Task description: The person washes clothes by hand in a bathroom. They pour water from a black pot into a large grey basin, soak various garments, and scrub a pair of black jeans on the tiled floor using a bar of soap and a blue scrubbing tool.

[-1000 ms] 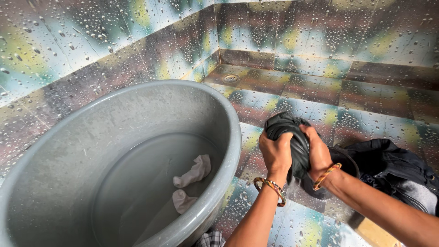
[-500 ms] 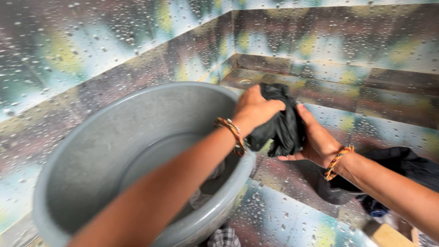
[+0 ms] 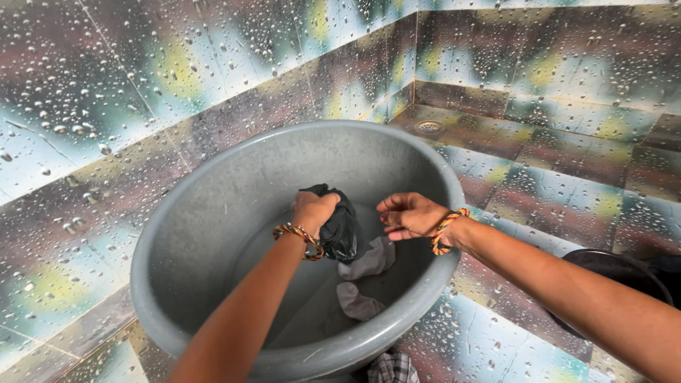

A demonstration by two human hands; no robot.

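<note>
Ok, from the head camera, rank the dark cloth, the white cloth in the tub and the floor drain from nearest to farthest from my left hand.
1. Dark cloth: gripped in the left hand.
2. White cloth: in the tub, below right.
3. Floor drain: far corner.

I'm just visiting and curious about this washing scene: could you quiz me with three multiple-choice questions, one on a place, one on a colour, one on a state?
1. Where is the left hand?
A. Over the grey tub
B. On the floor drain
C. Against the wall

2. What colour is the bundled cloth it holds?
A. White
B. Black
C. Red

3. How is the right hand?
A. Gripping the cloth
B. Flat on the floor
C. Empty, fingers loosely curled

Answers: 1 A, the hand hangs inside the rim. 2 B, the bundle is dark black. 3 C, nothing sits in it.
</note>
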